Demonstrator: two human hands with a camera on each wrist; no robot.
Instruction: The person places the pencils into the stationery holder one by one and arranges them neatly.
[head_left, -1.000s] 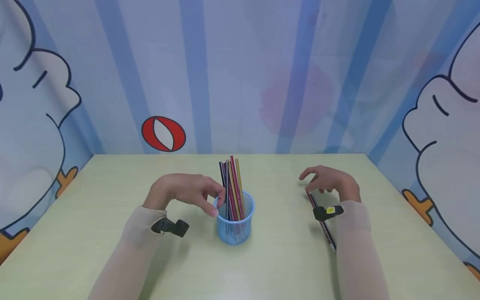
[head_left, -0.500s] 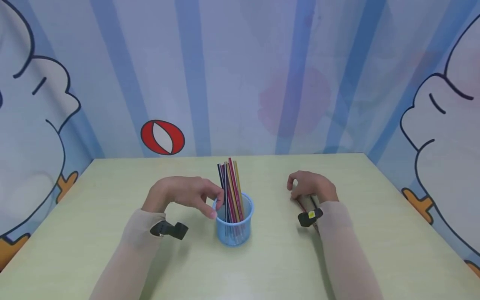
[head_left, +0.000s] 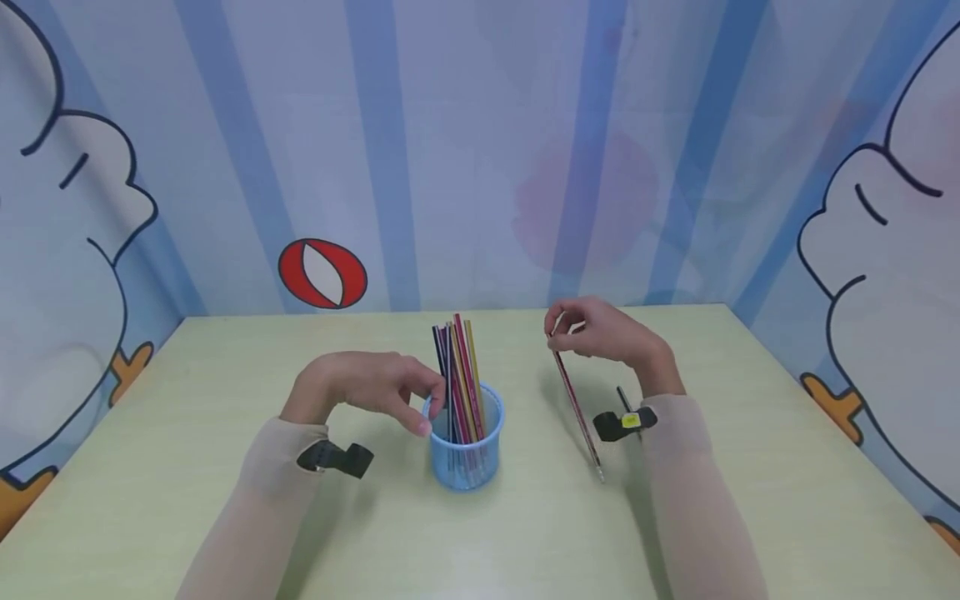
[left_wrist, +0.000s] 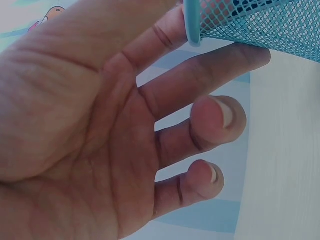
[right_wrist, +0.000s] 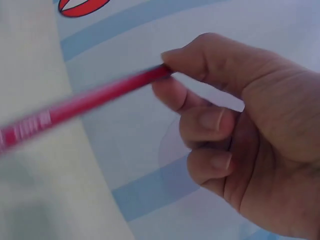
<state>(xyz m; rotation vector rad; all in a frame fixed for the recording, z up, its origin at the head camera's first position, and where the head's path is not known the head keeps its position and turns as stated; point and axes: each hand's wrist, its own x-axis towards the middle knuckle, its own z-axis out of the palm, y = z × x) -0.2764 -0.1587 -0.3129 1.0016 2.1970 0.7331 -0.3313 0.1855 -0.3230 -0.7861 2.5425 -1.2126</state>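
Observation:
A light-blue mesh pencil cup (head_left: 465,462) stands on the table with several coloured pencils (head_left: 463,375) upright inside. At its left rim my left hand (head_left: 375,387) grips the cup; the left wrist view has a finger at the rim (left_wrist: 192,25) and another along the mesh outside. To the right of the cup, my right hand (head_left: 600,333) pinches a red pencil (head_left: 576,404) by its upper end between thumb and forefinger. This pencil hangs slanted, its lower end toward me. In the right wrist view the red pencil (right_wrist: 90,102) looks blurred, with the other fingers curled below.
A dark pencil (head_left: 624,400) lies under my right wrist, partly hidden by the wrist camera (head_left: 618,425) and sleeve. The pale table (head_left: 525,533) ends at a blue striped backdrop (head_left: 480,167) behind and at both sides.
My right hand has moved left, taken hold of the red pencil and lifted it, leaving the dark pencil on the table. My left hand stays at the cup.

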